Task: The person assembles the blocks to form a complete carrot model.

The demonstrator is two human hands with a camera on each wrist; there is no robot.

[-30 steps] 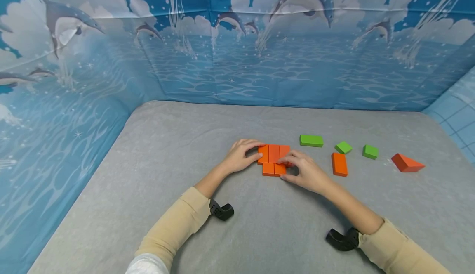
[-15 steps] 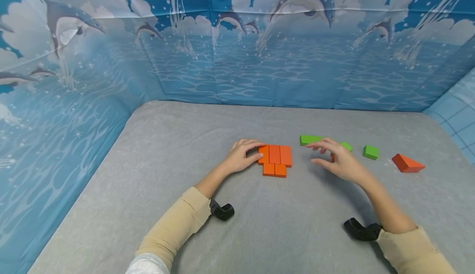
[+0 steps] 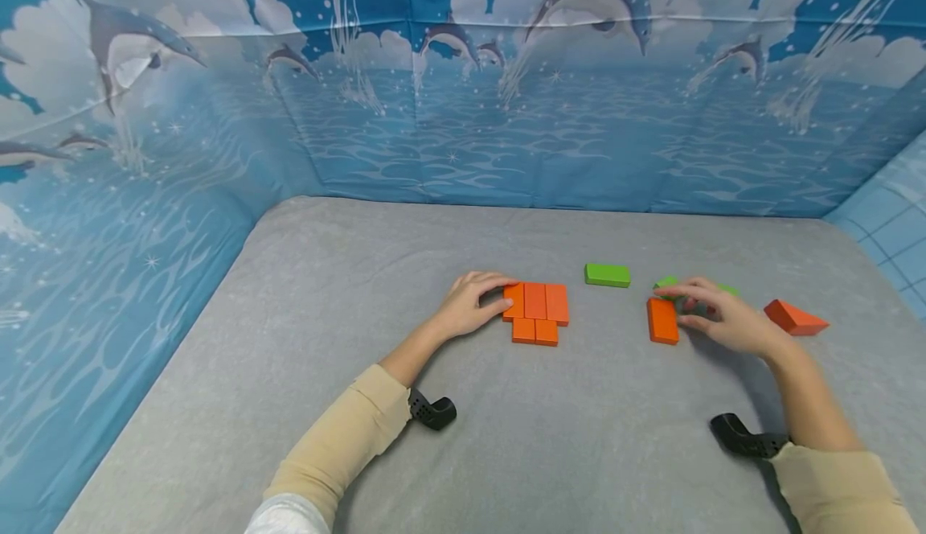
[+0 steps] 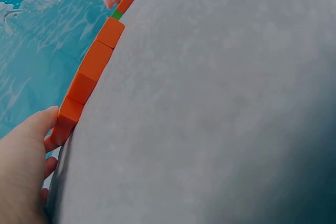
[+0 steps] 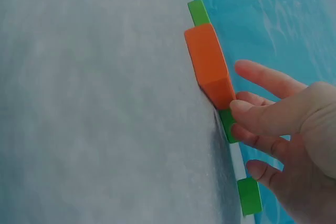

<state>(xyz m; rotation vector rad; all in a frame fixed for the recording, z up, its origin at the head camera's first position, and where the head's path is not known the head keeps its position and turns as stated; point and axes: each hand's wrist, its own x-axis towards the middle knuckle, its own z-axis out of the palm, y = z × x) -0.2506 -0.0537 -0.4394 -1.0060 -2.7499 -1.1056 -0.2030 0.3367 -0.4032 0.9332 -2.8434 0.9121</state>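
Several orange blocks point(image 3: 534, 301) lie flat and packed together on the grey cloth, three longer ones behind two smaller ones. My left hand point(image 3: 466, 302) holds the leftmost orange block point(image 4: 67, 119), its thumb on the left side and index finger at the far edge. To the right, my right hand point(image 3: 731, 321) hovers beside a loose orange rectangular block point(image 3: 662, 323). Its index finger reaches past the block's far end, and its thumb tip is right at the near corner in the right wrist view. Two small green blocks point(image 3: 665, 282) are partly hidden behind this hand.
A longer green block point(image 3: 607, 275) lies between the orange group and the loose orange block. At the far right is an orange-red triangular block point(image 3: 794, 318). A blue dolphin-print curtain point(image 3: 463, 132) borders the grey surface point(image 3: 347, 277) at the back and left.
My right hand has left the orange group and moved right, across to the loose orange block. My left hand has stayed at the group's left end.
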